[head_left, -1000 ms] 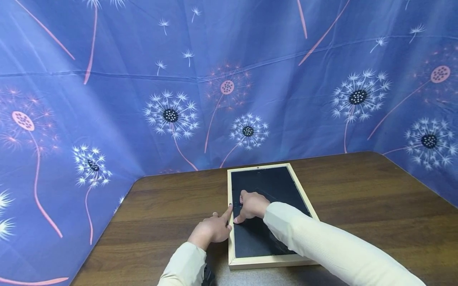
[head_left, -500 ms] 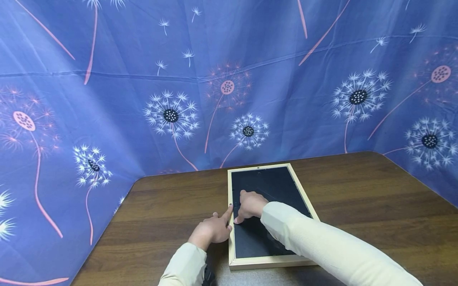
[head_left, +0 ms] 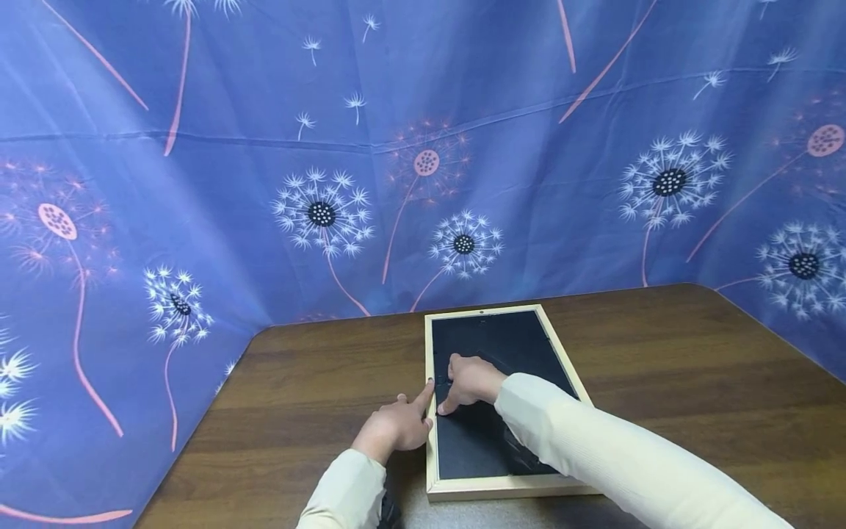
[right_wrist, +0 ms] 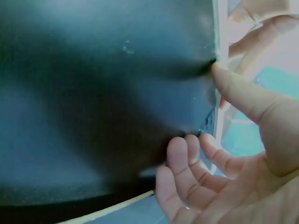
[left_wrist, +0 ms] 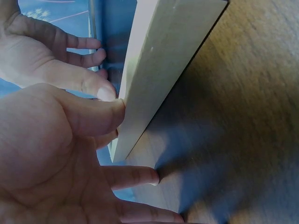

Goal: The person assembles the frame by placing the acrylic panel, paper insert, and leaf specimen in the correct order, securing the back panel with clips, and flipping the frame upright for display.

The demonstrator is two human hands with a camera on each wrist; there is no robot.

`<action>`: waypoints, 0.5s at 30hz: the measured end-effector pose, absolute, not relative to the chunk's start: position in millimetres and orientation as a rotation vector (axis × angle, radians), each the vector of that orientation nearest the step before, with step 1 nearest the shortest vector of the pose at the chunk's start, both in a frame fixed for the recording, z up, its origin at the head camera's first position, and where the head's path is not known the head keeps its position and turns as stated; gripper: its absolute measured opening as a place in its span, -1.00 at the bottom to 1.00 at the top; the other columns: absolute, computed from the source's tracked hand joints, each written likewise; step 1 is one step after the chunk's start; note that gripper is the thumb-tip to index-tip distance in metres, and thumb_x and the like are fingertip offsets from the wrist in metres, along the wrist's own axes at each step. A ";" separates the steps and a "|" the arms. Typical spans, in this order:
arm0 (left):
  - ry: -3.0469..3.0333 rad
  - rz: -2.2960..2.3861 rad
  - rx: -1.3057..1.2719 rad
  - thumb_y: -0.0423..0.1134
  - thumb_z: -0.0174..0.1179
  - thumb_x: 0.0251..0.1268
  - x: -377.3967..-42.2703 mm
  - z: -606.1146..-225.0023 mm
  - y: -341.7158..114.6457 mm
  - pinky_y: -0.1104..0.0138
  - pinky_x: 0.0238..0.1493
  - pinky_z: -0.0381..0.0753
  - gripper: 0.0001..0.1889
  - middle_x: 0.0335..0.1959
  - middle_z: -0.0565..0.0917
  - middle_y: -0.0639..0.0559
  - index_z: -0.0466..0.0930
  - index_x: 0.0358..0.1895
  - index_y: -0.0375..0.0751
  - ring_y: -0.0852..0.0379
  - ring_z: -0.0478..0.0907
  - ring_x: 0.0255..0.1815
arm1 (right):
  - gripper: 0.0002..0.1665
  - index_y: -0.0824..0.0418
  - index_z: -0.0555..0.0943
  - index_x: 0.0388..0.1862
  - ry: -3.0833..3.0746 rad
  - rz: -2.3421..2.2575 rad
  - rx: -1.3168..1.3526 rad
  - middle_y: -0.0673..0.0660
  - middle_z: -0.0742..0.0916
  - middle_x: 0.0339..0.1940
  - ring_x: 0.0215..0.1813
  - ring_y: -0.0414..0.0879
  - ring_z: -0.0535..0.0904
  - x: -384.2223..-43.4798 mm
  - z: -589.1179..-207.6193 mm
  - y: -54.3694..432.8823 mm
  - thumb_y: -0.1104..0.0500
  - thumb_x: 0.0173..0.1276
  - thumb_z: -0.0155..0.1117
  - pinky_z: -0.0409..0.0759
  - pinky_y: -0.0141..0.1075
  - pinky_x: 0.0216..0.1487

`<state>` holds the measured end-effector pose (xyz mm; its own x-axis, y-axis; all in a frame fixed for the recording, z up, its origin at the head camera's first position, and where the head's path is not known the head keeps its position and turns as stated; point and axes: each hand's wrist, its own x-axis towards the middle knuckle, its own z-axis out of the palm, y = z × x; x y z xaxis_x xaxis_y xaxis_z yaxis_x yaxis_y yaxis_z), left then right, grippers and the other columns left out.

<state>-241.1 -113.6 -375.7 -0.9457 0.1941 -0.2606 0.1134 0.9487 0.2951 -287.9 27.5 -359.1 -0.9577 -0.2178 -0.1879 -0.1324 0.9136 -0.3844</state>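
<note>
A picture frame (head_left: pixel 575 367) with a light wooden rim and a black backing board (head_left: pixel 492 338) lies flat on the table. My left hand (head_left: pixel 395 426) touches its left rim, index finger stretched along the edge and thumb against the side. In the left wrist view, other fingers of that hand point down toward the tabletop. My right hand (head_left: pixel 471 380) reaches across the board. Its straight thumb (right_wrist: pixel 240 91) presses where board and left rim meet. Its remaining fingers bend loosely, their tips at the board, a little apart from the thumb.
The brown wooden table (head_left: pixel 317 382) extends to both sides of the frame. Behind it hangs a blue cloth (head_left: pixel 396 88) printed with dandelions. A dark object (head_left: pixel 390 510), partly hidden, is beside the left sleeve.
The head view has shifted slightly, so everything sits a little further right. Both hands stay at the same places on the frame.
</note>
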 end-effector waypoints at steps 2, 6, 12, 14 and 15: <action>2.817 0.397 0.226 -0.16 0.09 0.50 -241.6 -374.9 -112.8 -0.29 0.30 0.38 -0.38 0.38 0.39 -0.52 0.23 0.58 -0.01 -0.53 0.45 0.27 | -0.47 0.22 0.49 -0.20 2.834 -0.568 -0.274 0.14 0.63 -0.33 -0.26 0.01 0.59 -287.3 -355.9 31.3 0.09 0.07 0.68 0.61 -0.17 -0.17; 2.834 0.375 0.229 -0.15 0.10 0.50 -242.2 -375.1 -112.6 -0.29 0.28 0.41 -0.39 0.37 0.41 -0.50 0.25 0.57 0.01 -0.55 0.44 0.28 | -0.63 0.21 0.50 -0.28 2.760 -0.647 -0.277 0.08 0.57 -0.46 -0.45 -0.09 0.48 -286.7 -349.0 39.2 0.19 0.17 0.59 0.44 -0.28 -0.44; 2.867 0.284 0.277 -0.13 0.11 0.49 -243.7 -378.2 -114.1 -0.17 0.28 0.49 -0.39 0.32 0.48 -0.46 0.27 0.56 0.00 -0.49 0.48 0.26 | -0.82 0.24 0.61 -0.25 2.641 -0.779 -0.260 0.05 0.59 -0.44 -0.47 -0.11 0.49 -289.3 -342.1 56.5 0.23 0.31 0.47 0.43 -0.32 -0.47; 2.875 0.257 0.293 -0.12 0.12 0.48 -243.9 -379.0 -114.8 -0.14 0.28 0.50 -0.39 0.30 0.51 -0.44 0.28 0.56 0.00 -0.46 0.50 0.26 | -0.81 0.24 0.63 -0.17 2.630 -0.802 -0.250 0.07 0.63 -0.35 -0.40 -0.08 0.55 -290.6 -340.2 63.2 0.21 0.33 0.45 0.47 -0.31 -0.42; 2.876 0.244 0.299 -0.12 0.12 0.49 -243.9 -379.1 -115.0 -0.13 0.28 0.50 -0.39 0.30 0.52 -0.44 0.28 0.56 0.00 -0.45 0.50 0.27 | -0.79 0.24 0.64 -0.13 2.624 -0.819 -0.241 0.07 0.64 -0.30 -0.36 -0.07 0.57 -291.3 -339.2 66.5 0.20 0.34 0.44 0.48 -0.30 -0.41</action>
<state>-243.9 -115.0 -379.1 -0.9505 0.2212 -0.2184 0.1812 0.9652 0.1888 -291.3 66.5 -339.2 -0.9132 -0.2710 -0.3043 -0.0497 0.8153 -0.5769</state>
